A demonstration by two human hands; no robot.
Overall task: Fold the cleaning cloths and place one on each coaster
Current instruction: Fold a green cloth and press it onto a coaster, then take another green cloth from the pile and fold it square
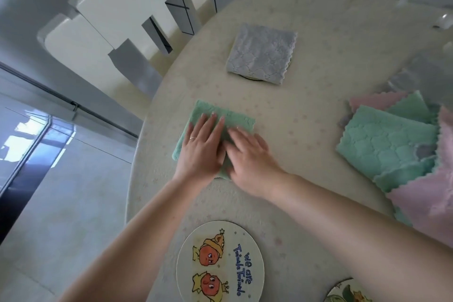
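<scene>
The mint-green quilted microfibre cloth [215, 127] lies folded into a small square near the table's left edge, and both hands are flat on top of it. The left hand [201, 147] has its fingers stretched out and spread, palm down; the right hand [250, 159] lies just beside it, fingers also extended and pressing rather than gripping anything. A dark sliver under the cloth's near edge may be a coaster, though I cannot tell for sure.

This looks like the smoothing step. To do it well I'd press from the fold outward so the plush layers settle, square up the scalloped edges, and keep the stack centred on whatever sits below; the fabric is springy and may puff open once released.

Further back, a grey folded cloth [262, 54] already rests on a coaster, its rim just visible beneath. Near the person, a round cartoon-printed coaster [220, 262] sits bare, with another partly in view at the bottom edge. To the right waits a loose pile of green and pink cloths [402, 149] on the cream tablecloth [318, 105].
</scene>
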